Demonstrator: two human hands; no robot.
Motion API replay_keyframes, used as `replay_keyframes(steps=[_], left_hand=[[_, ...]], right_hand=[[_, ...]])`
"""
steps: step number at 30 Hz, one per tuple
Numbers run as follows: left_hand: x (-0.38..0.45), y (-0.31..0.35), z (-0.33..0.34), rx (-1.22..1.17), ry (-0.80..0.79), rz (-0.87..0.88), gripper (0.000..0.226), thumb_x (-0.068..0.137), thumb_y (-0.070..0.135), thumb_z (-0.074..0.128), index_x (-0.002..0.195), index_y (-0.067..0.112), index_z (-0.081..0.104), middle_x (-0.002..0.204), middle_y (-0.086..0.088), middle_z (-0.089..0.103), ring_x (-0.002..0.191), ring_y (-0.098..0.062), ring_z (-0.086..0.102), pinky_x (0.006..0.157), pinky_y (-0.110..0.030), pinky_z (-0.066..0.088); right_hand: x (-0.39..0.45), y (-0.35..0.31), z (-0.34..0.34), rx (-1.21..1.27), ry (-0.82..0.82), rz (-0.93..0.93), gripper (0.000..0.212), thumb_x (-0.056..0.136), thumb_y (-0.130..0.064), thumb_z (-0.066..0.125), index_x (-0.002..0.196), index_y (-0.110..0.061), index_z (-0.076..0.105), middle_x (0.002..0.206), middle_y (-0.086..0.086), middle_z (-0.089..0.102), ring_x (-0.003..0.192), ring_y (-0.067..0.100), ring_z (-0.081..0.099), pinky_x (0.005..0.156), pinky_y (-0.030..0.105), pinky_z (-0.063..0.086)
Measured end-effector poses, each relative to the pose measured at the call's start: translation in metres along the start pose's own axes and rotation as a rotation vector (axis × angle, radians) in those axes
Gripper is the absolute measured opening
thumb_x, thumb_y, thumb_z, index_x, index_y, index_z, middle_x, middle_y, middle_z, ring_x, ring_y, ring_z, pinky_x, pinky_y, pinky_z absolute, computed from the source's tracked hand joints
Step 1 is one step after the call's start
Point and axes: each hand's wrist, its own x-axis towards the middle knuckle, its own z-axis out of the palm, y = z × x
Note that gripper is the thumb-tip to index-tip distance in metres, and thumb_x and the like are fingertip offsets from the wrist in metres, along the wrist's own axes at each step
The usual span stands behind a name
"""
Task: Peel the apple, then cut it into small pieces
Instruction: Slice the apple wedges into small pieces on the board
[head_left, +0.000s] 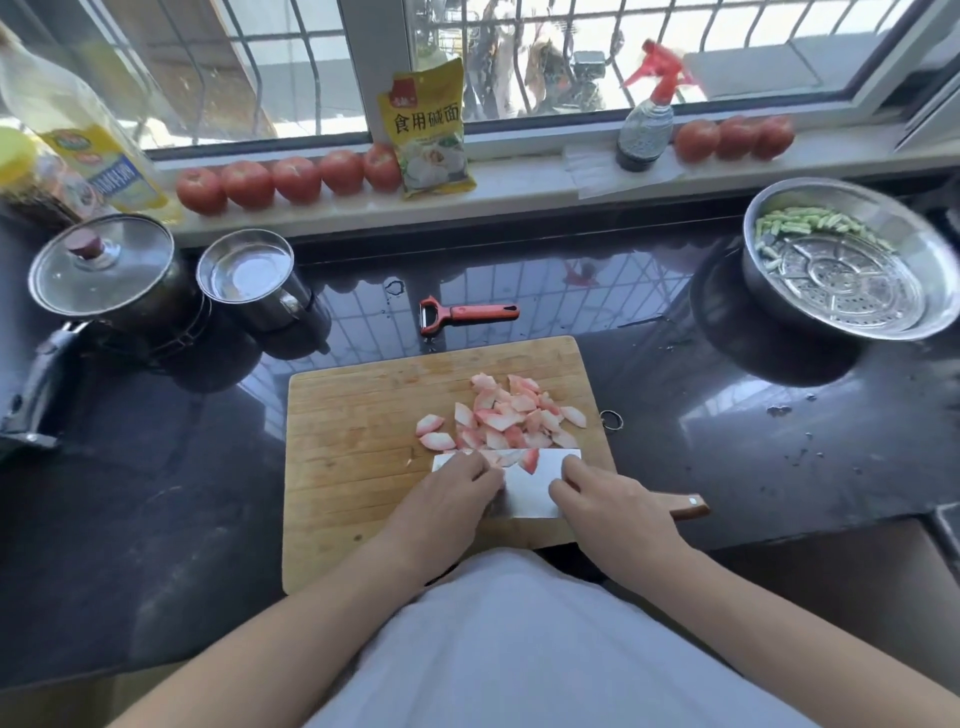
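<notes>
Apple pieces (511, 415) lie heaped on the far right part of the cutting board (353, 447), pink-white wedges, a few strays at the left edge of the heap. Board sits on dark counter (156, 467); peeler (457, 313) rests beyond it, untouched. Cleaver (524, 486) lies flat on the board, near edge of the heap, one piece on the blade. Left hand (447, 499) rests curled fingers on the blade's left end; whether it pinches a piece there cannot be told. Right hand (613, 501) covers the blade's right end near the wooden handle, fingers bent over it — grasp not fully visible.

Judgement: cutting looks essentially done; step in hand appears to be gathering. To do well — keep blade flat, slide under heap, left fingers sweep strays onto it, away from the edge.
</notes>
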Motion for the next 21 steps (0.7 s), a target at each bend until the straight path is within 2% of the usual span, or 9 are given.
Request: replay_keyframes(steps=[4,7,9,12,14,16,18,21], left_hand=[[0.015,0.004,-0.006,0.075,0.068,0.055,0.025,0.075,-0.008,0.069,0.088,0.011,0.06,0.091,-0.007,0.054,0.083,-0.026,0.053,0.06,-0.034,0.044],[0.025,0.007,-0.006,0.089,0.113,0.068,0.031,0.071,-0.009,0.072,0.086,0.013,0.057,0.091,-0.008,0.057,0.084,-0.026,0.053,0.064,-0.036,0.044],[0.025,0.006,-0.002,0.08,0.138,0.071,0.026,0.077,-0.008,0.072,0.088,0.012,0.059,0.091,-0.008,0.058,0.083,-0.026,0.052,0.065,-0.038,0.047],[0.02,-0.003,0.001,0.042,0.146,0.102,0.005,0.097,0.01,0.062,0.099,0.012,0.066,0.098,-0.005,0.06,0.087,-0.025,0.052,0.07,-0.038,0.046],[0.015,-0.01,0.001,0.07,0.123,0.127,0.01,0.099,0.018,0.06,0.105,0.014,0.068,0.102,-0.003,0.06,0.09,-0.023,0.051,0.072,-0.034,0.042],[0.013,-0.014,0.001,0.105,0.082,0.107,0.018,0.092,0.02,0.072,0.109,0.017,0.066,0.105,-0.001,0.057,0.092,-0.021,0.049,0.072,-0.03,0.037],[0.017,-0.015,0.001,0.076,0.042,0.068,0.027,0.084,0.014,0.078,0.108,0.016,0.064,0.105,-0.003,0.055,0.092,-0.022,0.05,0.071,-0.028,0.036],[0.032,-0.011,0.003,0.063,0.014,-0.002,0.022,0.086,0.0,0.068,0.103,0.014,0.063,0.106,-0.006,0.056,0.094,-0.026,0.053,0.069,-0.031,0.035]], right_hand=[[0.001,0.002,0.0,0.018,-0.017,-0.005,0.046,0.047,0.006,0.076,0.073,-0.017,0.045,0.076,0.0,0.041,0.047,0.02,0.036,0.037,0.032,0.024],[0.001,0.004,0.0,0.027,-0.005,0.054,0.046,0.049,0.004,0.078,0.072,-0.018,0.045,0.076,-0.001,0.042,0.047,0.019,0.03,0.035,0.031,0.024],[-0.001,0.005,0.0,0.034,0.006,0.078,0.046,0.047,0.005,0.079,0.071,-0.017,0.047,0.075,0.0,0.044,0.048,0.018,0.024,0.033,0.03,0.026],[-0.003,0.009,-0.002,0.027,0.007,0.079,0.046,0.045,0.005,0.08,0.07,-0.016,0.048,0.074,0.0,0.044,0.05,0.018,0.021,0.035,0.029,0.021],[-0.006,0.009,-0.003,0.019,0.003,0.056,0.046,0.046,0.006,0.078,0.071,-0.017,0.046,0.074,-0.001,0.042,0.05,0.018,0.021,0.038,0.029,0.018],[-0.008,0.008,-0.002,0.015,-0.002,0.036,0.047,0.047,0.006,0.078,0.071,-0.017,0.045,0.074,-0.001,0.041,0.048,0.019,0.023,0.037,0.03,0.019],[-0.01,0.007,0.0,0.016,-0.008,0.027,0.047,0.048,0.006,0.078,0.072,-0.018,0.045,0.074,-0.001,0.04,0.046,0.019,0.027,0.036,0.031,0.022],[-0.014,0.011,0.0,0.009,-0.024,0.015,0.048,0.048,0.005,0.077,0.073,-0.018,0.043,0.075,-0.001,0.039,0.044,0.02,0.035,0.035,0.032,0.026]])
